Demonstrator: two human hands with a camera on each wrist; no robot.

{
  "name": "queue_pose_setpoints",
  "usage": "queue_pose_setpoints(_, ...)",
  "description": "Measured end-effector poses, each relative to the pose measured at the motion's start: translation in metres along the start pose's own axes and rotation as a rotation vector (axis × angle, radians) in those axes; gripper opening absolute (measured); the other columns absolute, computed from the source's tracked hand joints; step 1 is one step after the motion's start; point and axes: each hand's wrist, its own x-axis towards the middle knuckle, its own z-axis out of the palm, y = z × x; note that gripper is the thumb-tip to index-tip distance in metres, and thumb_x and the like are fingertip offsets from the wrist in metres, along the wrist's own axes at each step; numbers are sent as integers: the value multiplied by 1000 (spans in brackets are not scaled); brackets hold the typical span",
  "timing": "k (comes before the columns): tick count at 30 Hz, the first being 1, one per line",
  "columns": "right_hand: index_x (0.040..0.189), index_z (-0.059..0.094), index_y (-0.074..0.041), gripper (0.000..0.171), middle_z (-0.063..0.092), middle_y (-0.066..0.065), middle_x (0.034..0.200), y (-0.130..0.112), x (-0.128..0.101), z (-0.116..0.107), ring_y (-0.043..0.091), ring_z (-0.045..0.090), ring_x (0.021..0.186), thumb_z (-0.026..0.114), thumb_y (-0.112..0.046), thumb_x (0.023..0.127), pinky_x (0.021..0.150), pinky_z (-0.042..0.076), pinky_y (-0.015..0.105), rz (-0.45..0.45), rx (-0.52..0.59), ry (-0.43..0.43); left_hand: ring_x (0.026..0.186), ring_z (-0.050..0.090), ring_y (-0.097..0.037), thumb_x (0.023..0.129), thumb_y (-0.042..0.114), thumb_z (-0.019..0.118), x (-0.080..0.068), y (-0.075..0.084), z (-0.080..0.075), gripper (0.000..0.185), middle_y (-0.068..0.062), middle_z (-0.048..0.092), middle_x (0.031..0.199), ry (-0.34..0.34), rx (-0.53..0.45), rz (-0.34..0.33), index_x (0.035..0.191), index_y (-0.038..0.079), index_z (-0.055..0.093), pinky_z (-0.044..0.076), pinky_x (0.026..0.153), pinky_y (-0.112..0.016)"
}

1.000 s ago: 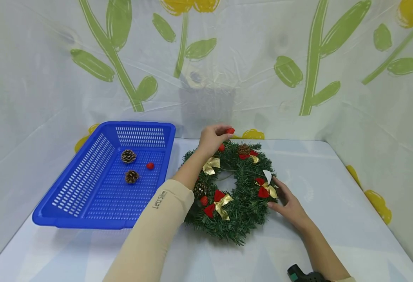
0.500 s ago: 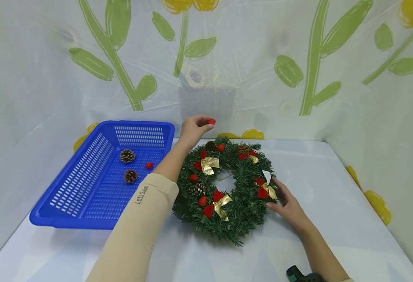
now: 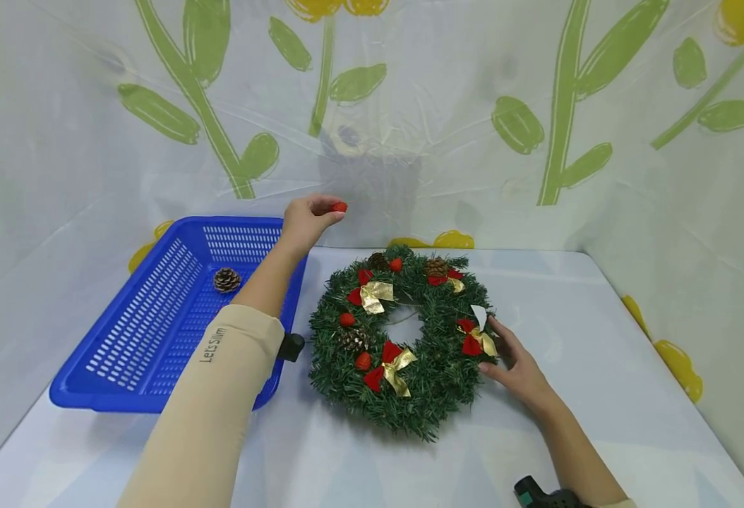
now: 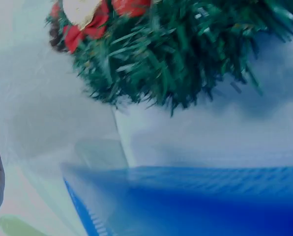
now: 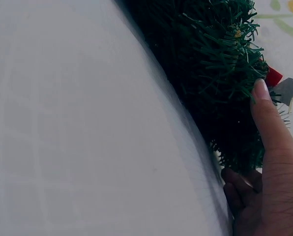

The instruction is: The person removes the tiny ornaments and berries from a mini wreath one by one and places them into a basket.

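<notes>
A green wreath with red-and-gold bows, red berries and pine cones lies on the white table. My left hand is raised over the far right corner of the blue basket and pinches a small red berry between thumb and fingertips. My right hand rests against the wreath's right edge, its fingers laid on the green needles. In the left wrist view the wreath hangs blurred above the basket rim.
One pine cone shows inside the basket; my left forearm hides the rest of its floor. A white tag sticks up from the wreath's right side. A flower-printed plastic sheet walls in the table behind and at both sides.
My left hand has lifted the red berry off the wreath's top and carried it up and left to the basket's corner. The right hand has stayed at the wreath's right edge.
</notes>
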Motion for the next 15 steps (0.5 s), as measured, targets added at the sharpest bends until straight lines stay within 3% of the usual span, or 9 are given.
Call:
queue_pose_setpoints(4, 152, 19, -10, 81, 18, 24, 154, -2, 0, 0, 38, 33, 132, 66, -4, 86, 96, 24, 0, 9, -3, -1, 110, 59, -27, 92, 13, 63, 0, 0, -16, 34, -19, 62, 121, 0, 22, -20, 123, -1, 61, 47, 93, -34)
queue_pose_setpoints(6, 152, 18, -9, 81, 17, 24, 154, -2, 0, -1, 46, 29, 132, 66, -3, 86, 96, 23, 0, 5, 0, -2, 111, 58, -27, 92, 13, 62, 0, -2, -24, 35, -19, 61, 122, 2, 27, -33, 124, 0, 60, 47, 94, -35)
queue_pose_setpoints(11, 151, 19, -9, 81, 17, 25, 154, -1, -1, -2, 48, 28, 132, 66, -3, 86, 96, 24, 0, 1, -5, -1, 110, 58, -26, 93, 15, 61, -4, -10, -43, 36, -20, 60, 123, 29, 44, -53, 125, 0, 59, 46, 96, -35)
queue_pose_setpoints(13, 152, 19, -9, 81, 17, 24, 153, 0, -2, -2, 44, 30, 131, 66, -3, 86, 96, 24, 0, 3, -8, 2, 108, 58, -24, 93, 15, 61, -7, -14, -50, 37, -20, 60, 124, 42, 44, -60, 126, 0, 59, 46, 96, -33)
queue_pose_setpoints(15, 152, 19, -10, 81, 18, 24, 153, 0, -2, -2, 31, 35, 132, 66, -3, 86, 96, 24, 0, 2, -10, 7, 104, 59, -19, 93, 16, 61, -9, -19, -55, 37, -20, 59, 124, 53, 51, -71, 126, -1, 58, 46, 94, -30)
